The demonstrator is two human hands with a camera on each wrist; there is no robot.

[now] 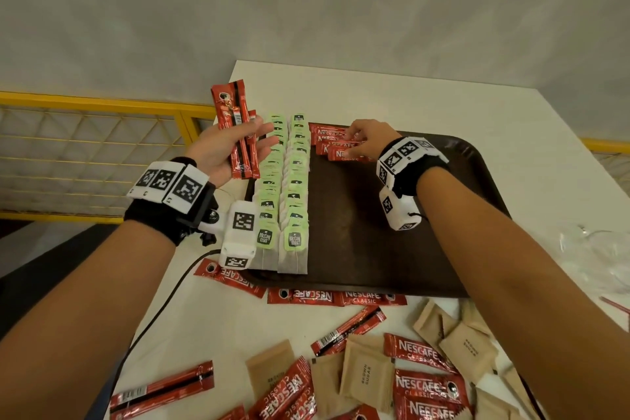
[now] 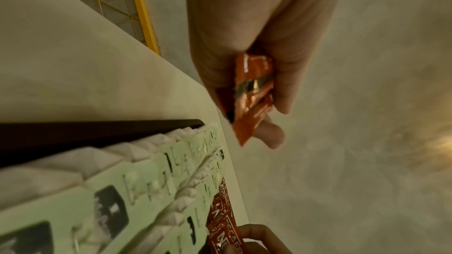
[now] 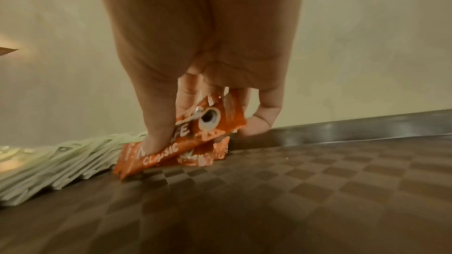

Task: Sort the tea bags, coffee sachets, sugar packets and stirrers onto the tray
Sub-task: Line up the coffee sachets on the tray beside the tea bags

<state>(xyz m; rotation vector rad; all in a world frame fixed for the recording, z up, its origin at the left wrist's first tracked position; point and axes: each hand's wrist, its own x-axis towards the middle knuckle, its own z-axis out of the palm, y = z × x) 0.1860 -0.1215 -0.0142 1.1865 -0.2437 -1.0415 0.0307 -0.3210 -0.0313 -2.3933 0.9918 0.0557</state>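
Head view: both forearms reach from the lower corners toward mid-frame. The left hand [image 1: 225, 150], palm up at centre left, is raised over the left edge of the tray [image 1: 392, 249]; its thumb and curled fingers clamp a small bundle of coffee sachets [image 1: 238, 133]. The bundle's long axis runs nearly vertical in the frame, upper ends tilted slightly left, standing well above the fingertips.

The right hand [image 1: 370, 136], palm down at upper centre, has its fingers bent onto the topmost sachet [image 1: 344, 154] of a stepped stack at the tray's far end. In the right wrist view the thumb [image 3: 156, 128] presses on that sachet's printed face while curled fingers grip its far edge. Its long axis lies left-right.

Two rows of overlapped tea bags [image 1: 289, 194] run top-to-bottom along the tray's left side, just left of the stack. Loose sachets and sugar packets [image 1: 366, 375] lie on the tabletop [image 1: 409, 95] at lower frame.
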